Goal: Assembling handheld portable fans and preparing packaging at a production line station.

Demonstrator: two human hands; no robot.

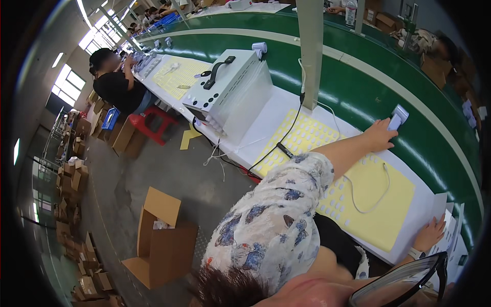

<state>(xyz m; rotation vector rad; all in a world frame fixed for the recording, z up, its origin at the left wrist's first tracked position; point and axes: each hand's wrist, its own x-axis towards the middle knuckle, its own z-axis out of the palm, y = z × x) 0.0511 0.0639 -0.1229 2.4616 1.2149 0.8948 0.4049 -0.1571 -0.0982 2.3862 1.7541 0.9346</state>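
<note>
My left hand (381, 135), at the end of a patterned sleeve, reaches across the bench to the green conveyor belt (353, 105). Its fingers are closed on the handle of a small lavender pistol-shaped device (399, 116) with a round head. My right hand (429, 234) is at the right end of the bench, fingers stretched out, beside white box-like things (449, 225) and apparently touching their edge. Between my arms lies a yellow sheet (381, 199) bearing rows of small white oval pieces, with a thin white cable (369, 211) looped on top.
A grey box-shaped instrument (225, 84) with a black handle stands on the bench to the left. A white post (310, 56) rises beside the belt. An open carton (166, 245) sits on the floor. Another person (120, 82) works further left, near a red stool (153, 123).
</note>
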